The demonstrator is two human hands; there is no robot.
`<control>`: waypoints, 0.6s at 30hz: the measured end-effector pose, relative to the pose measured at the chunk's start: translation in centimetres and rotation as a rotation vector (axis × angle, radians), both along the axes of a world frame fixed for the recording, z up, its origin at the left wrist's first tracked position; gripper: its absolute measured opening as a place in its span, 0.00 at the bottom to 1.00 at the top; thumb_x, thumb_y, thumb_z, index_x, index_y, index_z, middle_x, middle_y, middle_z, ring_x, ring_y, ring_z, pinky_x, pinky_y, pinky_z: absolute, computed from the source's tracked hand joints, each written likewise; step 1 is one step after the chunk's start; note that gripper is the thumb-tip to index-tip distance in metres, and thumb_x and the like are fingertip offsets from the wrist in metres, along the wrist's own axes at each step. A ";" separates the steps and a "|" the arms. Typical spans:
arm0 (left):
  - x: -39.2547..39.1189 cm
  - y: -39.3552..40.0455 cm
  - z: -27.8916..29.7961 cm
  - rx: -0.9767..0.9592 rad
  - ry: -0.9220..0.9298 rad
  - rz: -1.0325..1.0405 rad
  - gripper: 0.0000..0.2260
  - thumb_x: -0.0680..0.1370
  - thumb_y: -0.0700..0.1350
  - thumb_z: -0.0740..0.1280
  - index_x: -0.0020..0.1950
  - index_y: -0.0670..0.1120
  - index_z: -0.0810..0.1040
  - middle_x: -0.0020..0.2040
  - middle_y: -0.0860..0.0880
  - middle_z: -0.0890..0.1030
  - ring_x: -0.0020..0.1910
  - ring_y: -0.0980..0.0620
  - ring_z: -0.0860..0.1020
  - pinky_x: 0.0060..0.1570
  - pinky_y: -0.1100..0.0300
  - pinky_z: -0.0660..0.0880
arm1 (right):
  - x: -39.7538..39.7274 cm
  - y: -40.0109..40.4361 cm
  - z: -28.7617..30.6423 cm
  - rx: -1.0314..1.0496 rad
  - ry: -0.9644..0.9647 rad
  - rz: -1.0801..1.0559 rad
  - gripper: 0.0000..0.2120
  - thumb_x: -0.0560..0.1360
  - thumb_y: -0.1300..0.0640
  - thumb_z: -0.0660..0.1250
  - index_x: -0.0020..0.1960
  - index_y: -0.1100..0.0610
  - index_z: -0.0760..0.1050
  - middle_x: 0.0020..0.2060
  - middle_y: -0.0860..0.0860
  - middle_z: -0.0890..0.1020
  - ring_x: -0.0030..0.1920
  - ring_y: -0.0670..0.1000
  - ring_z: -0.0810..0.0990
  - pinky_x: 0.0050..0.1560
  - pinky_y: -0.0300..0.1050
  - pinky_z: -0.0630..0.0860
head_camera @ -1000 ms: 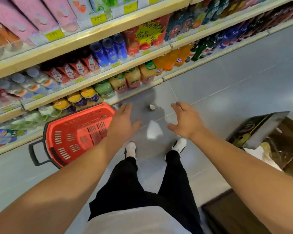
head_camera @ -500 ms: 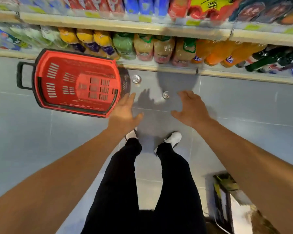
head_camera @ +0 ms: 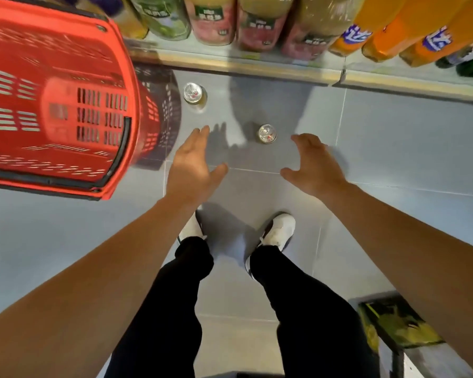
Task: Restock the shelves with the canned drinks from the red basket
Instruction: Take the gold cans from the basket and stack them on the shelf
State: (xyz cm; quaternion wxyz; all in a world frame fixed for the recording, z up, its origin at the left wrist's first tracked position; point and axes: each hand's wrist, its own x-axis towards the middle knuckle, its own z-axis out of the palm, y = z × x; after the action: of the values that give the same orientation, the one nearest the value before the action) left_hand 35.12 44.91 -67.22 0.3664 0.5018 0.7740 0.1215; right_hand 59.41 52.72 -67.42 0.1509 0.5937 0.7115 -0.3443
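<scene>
From the head camera I look straight down: two silver-topped drink cans stand upright on the grey tiled floor, long axes vertical. The nearer can sits between my hands, just ahead of the fingertips and closer to my right hand, whose fingers are spread and loosely curved, holding nothing. My left hand is flat and empty. The farther can stands beside the red plastic slotted basket, which looks empty.
</scene>
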 end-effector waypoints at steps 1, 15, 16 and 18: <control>-0.1 0.3 -2.1 0.002 0.006 0.011 0.37 0.70 0.55 0.64 0.78 0.46 0.60 0.77 0.43 0.64 0.76 0.46 0.61 0.73 0.56 0.58 | -0.1 0.0 -2.2 0.015 0.006 -0.007 0.37 0.72 0.46 0.70 0.76 0.53 0.59 0.73 0.52 0.64 0.70 0.58 0.67 0.63 0.54 0.72; -5.4 9.7 -23.4 0.167 0.122 0.107 0.34 0.74 0.49 0.71 0.76 0.43 0.62 0.73 0.43 0.68 0.71 0.44 0.68 0.69 0.61 0.61 | -3.4 3.4 -25.2 0.139 0.180 -0.107 0.42 0.68 0.52 0.74 0.76 0.49 0.58 0.75 0.54 0.60 0.68 0.63 0.68 0.67 0.53 0.69; -5.5 10.2 -24.4 0.176 0.132 0.110 0.35 0.74 0.49 0.71 0.76 0.43 0.61 0.75 0.42 0.65 0.73 0.43 0.66 0.71 0.60 0.59 | -3.6 3.5 -25.8 0.146 0.175 -0.105 0.40 0.69 0.54 0.73 0.77 0.50 0.58 0.76 0.54 0.60 0.69 0.63 0.67 0.68 0.52 0.68; -5.5 10.9 -25.8 0.206 0.165 0.111 0.36 0.73 0.49 0.71 0.77 0.42 0.60 0.76 0.40 0.62 0.74 0.41 0.63 0.72 0.59 0.57 | -3.9 3.6 -26.8 0.181 0.162 -0.107 0.38 0.72 0.57 0.71 0.77 0.51 0.58 0.76 0.54 0.61 0.70 0.62 0.66 0.69 0.52 0.67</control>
State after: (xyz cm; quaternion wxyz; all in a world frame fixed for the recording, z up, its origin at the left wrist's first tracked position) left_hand 29.58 55.80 -93.00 0.2408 0.5014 0.8116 0.1787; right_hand 55.52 56.32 -94.24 0.0201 0.6121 0.7169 -0.3331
